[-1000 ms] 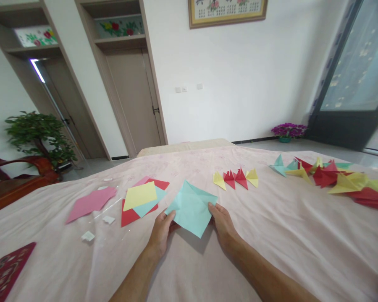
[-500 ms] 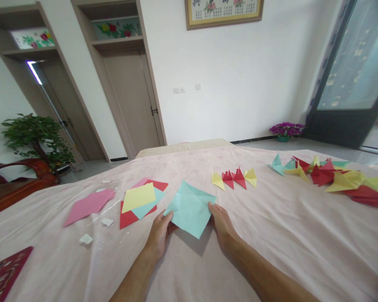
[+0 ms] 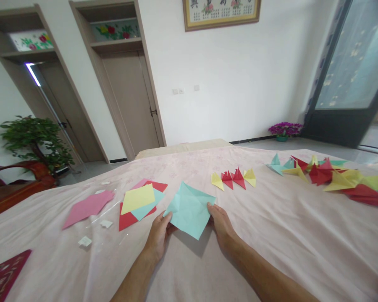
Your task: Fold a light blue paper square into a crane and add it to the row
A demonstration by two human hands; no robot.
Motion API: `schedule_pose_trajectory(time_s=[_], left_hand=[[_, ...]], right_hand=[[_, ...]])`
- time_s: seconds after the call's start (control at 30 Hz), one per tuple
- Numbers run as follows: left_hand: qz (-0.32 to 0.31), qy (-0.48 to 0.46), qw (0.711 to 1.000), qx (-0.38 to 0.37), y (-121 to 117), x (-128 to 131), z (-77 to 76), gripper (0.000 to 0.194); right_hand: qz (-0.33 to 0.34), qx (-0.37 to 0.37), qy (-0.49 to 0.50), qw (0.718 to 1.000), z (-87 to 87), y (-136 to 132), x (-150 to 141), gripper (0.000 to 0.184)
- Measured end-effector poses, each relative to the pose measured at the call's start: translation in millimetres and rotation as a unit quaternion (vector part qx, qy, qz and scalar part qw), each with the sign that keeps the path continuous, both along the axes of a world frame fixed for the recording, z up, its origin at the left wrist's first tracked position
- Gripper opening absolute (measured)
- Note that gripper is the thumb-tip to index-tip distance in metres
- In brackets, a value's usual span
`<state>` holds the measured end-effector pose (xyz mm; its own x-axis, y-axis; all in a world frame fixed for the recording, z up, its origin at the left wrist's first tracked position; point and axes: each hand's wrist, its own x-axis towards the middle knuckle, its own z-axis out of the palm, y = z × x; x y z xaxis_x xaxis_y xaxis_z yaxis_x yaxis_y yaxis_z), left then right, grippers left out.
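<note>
A creased light-blue sheet of origami paper (image 3: 190, 212) is held by its two side corners, turned like a diamond. My left hand (image 3: 160, 233) pinches the left corner, thumb on top and fingers hidden beneath. At the right corner my right hand (image 3: 220, 220) grips the same way. The sheet's near edge casts a shadow on the cloth. Left of it lies a fanned pile of yellow, blue, red and pink paper sheets (image 3: 138, 199). Beyond it to the right stand small folded paper cranes (image 3: 233, 179), red ones between yellow ones.
A heap of larger folded cranes (image 3: 326, 174) covers the table's far right. Pink paper (image 3: 88, 207), white scraps (image 3: 85, 241) and clear plastic wrap lie at left. A dark red patterned item (image 3: 8, 274) is at the near left. A pink tablecloth (image 3: 286, 251) covers the table.
Both hands keep their hold on the light-blue sheet, which barely moves. The whole view has shifted slightly as the head turned; everything else stays in place.
</note>
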<state>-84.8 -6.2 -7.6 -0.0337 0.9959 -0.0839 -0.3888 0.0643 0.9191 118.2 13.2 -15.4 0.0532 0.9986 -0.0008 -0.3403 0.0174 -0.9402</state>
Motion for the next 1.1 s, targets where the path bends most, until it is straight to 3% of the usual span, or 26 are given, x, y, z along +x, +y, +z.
schedule_pose_trajectory(time_s=[0.6, 1.1], left_hand=[[0.007, 0.011, 1.0, -0.009, -1, 0, 3.9, 0.051], [-0.013, 0.003, 1.0, 0.006, -6, 2, 10.5, 0.041]], right_hand=[[0.0, -0.001, 0.007, 1.0, 0.9, 0, 0, 0.041], [0.024, -0.044, 0.054, 0.997, 2.9, 5, 2, 0.043]])
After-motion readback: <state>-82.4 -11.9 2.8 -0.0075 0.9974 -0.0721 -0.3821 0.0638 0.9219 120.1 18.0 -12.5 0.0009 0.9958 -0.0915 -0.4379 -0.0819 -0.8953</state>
